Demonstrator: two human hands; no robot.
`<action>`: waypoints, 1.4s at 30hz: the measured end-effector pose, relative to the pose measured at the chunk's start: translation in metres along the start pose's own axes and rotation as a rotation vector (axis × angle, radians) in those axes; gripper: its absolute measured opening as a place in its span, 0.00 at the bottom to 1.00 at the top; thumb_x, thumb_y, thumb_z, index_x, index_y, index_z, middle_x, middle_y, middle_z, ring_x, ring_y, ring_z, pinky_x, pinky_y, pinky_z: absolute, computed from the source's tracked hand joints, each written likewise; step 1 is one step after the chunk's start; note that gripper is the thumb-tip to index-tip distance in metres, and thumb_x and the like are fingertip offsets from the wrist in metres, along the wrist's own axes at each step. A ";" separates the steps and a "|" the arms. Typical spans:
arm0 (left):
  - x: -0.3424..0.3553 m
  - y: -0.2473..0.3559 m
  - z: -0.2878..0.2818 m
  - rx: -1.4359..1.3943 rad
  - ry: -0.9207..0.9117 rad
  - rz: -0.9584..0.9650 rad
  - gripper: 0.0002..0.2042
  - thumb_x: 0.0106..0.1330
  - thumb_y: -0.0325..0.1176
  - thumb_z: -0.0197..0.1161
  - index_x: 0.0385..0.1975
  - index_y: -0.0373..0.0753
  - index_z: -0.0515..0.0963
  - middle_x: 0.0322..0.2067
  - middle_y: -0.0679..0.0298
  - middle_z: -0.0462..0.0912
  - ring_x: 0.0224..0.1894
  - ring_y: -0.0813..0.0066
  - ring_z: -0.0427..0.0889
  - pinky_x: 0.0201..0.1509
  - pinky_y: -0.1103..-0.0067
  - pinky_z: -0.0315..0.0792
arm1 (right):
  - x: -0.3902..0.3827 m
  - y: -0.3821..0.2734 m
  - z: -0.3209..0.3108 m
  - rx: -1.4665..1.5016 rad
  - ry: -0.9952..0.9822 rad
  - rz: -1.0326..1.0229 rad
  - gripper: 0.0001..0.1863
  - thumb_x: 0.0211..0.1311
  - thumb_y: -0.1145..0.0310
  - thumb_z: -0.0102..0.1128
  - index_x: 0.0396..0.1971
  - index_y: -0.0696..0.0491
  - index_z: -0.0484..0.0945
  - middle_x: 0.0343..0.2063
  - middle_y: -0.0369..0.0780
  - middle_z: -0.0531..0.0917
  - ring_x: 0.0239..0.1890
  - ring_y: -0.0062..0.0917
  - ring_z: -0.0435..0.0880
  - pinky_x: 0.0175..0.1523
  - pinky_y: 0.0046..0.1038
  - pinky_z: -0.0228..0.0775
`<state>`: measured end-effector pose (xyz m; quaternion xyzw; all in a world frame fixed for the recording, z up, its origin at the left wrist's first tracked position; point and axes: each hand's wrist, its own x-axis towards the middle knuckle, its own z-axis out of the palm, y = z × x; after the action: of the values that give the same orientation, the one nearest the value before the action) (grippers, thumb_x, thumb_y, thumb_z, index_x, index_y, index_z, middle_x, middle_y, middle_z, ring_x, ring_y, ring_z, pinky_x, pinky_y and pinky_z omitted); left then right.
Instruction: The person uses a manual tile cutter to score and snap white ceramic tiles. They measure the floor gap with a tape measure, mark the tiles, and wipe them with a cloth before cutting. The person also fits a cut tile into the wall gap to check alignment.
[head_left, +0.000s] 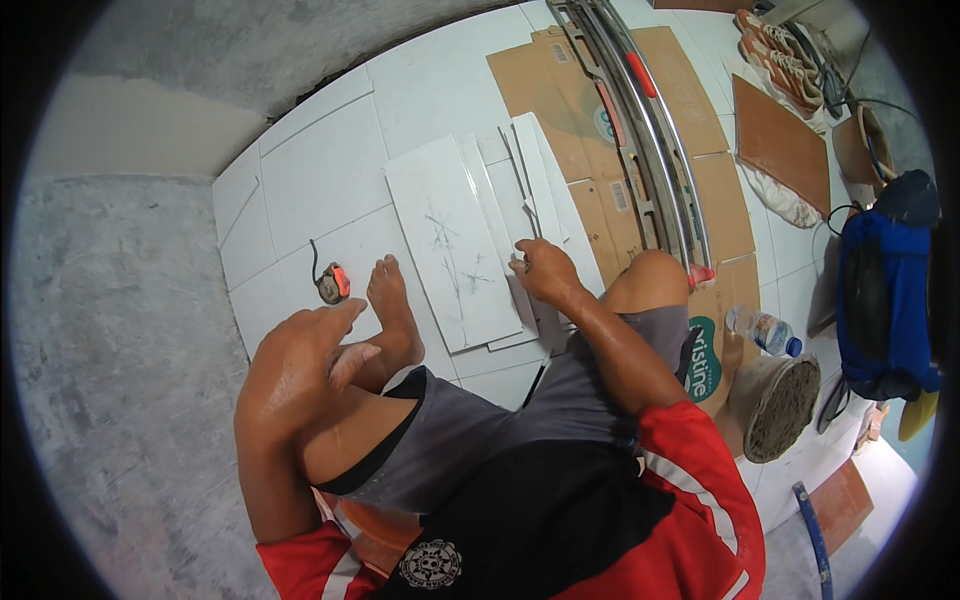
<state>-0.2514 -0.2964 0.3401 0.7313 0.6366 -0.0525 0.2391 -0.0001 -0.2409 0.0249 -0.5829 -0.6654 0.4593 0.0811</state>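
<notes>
My left hand [348, 348] hangs beside my bent left knee, its fingers loosely stretched and apart, seemingly holding nothing. Just beyond it, a tape measure [333, 285] with an orange-red and grey case lies on the white floor tiles. My right hand [545, 272] is over a group of cut white tile pieces, its fingers curled and pinched. A thin dark line runs up to the fingertips; whether it is a tool or a tile edge I cannot make out. Left of that hand lies a stack of white tiles [450, 250], the top one marked with dark scratches.
A long metal tile cutter [640, 130] with rails lies on flattened cardboard [725, 200]. On the right are a bucket of grey mortar [780, 410], a plastic bottle [768, 332], a blue bag [885, 290], a brown tile [780, 140] and shoes [775, 60]. A grey wall [120, 350] borders the left.
</notes>
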 end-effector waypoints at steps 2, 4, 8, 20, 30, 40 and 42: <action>0.003 0.000 0.001 -0.005 -0.015 -0.031 0.21 0.62 0.36 0.70 0.53 0.35 0.78 0.39 0.49 0.86 0.42 0.49 0.84 0.45 0.63 0.76 | 0.003 0.009 0.003 -0.043 -0.014 -0.025 0.19 0.64 0.63 0.64 0.51 0.57 0.81 0.44 0.53 0.83 0.47 0.48 0.83 0.52 0.43 0.75; 0.006 0.001 0.002 0.008 -0.036 -0.073 0.22 0.63 0.37 0.70 0.55 0.35 0.78 0.40 0.49 0.86 0.44 0.50 0.85 0.47 0.64 0.77 | 0.008 0.019 0.002 -0.071 -0.030 -0.018 0.21 0.65 0.62 0.64 0.54 0.57 0.80 0.43 0.53 0.84 0.46 0.48 0.84 0.51 0.43 0.76; 0.026 0.002 0.008 -0.121 -0.070 -0.076 0.20 0.65 0.33 0.68 0.56 0.36 0.78 0.37 0.52 0.85 0.38 0.58 0.83 0.46 0.71 0.76 | 0.002 0.024 -0.001 -0.085 -0.014 -0.070 0.23 0.66 0.60 0.63 0.59 0.51 0.78 0.42 0.51 0.83 0.45 0.48 0.83 0.51 0.43 0.76; 0.084 -0.058 0.014 -0.188 -0.179 -0.212 0.23 0.69 0.41 0.65 0.59 0.34 0.77 0.39 0.47 0.87 0.31 0.60 0.86 0.41 0.71 0.78 | -0.032 0.002 0.041 -0.442 -0.183 -0.210 0.35 0.66 0.63 0.59 0.72 0.47 0.61 0.41 0.49 0.83 0.41 0.43 0.86 0.43 0.42 0.79; 0.092 -0.142 0.015 -0.608 -0.125 -0.102 0.22 0.72 0.40 0.63 0.60 0.35 0.75 0.44 0.57 0.85 0.47 0.70 0.81 0.54 0.75 0.74 | -0.040 -0.023 0.050 -0.484 -0.183 -0.099 0.36 0.66 0.65 0.57 0.74 0.49 0.58 0.38 0.50 0.84 0.37 0.46 0.86 0.39 0.45 0.78; 0.010 -0.219 0.216 -1.016 -0.008 -0.714 0.24 0.72 0.39 0.62 0.62 0.30 0.73 0.42 0.61 0.84 0.44 0.74 0.80 0.51 0.76 0.75 | -0.045 -0.020 0.065 -0.539 -0.155 -0.154 0.36 0.66 0.70 0.51 0.75 0.41 0.59 0.34 0.48 0.83 0.33 0.43 0.85 0.38 0.44 0.78; -0.017 -0.213 0.244 -1.055 -0.028 -0.778 0.23 0.71 0.39 0.62 0.61 0.30 0.73 0.42 0.61 0.84 0.44 0.74 0.80 0.51 0.76 0.75 | -0.043 -0.028 0.064 -0.562 -0.167 -0.161 0.36 0.65 0.71 0.51 0.74 0.41 0.61 0.35 0.47 0.83 0.33 0.43 0.86 0.38 0.43 0.79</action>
<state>-0.4023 -0.3973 0.0719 0.2317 0.7917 0.1746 0.5377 -0.0476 -0.3073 0.0270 -0.4881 -0.8148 0.2957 -0.1019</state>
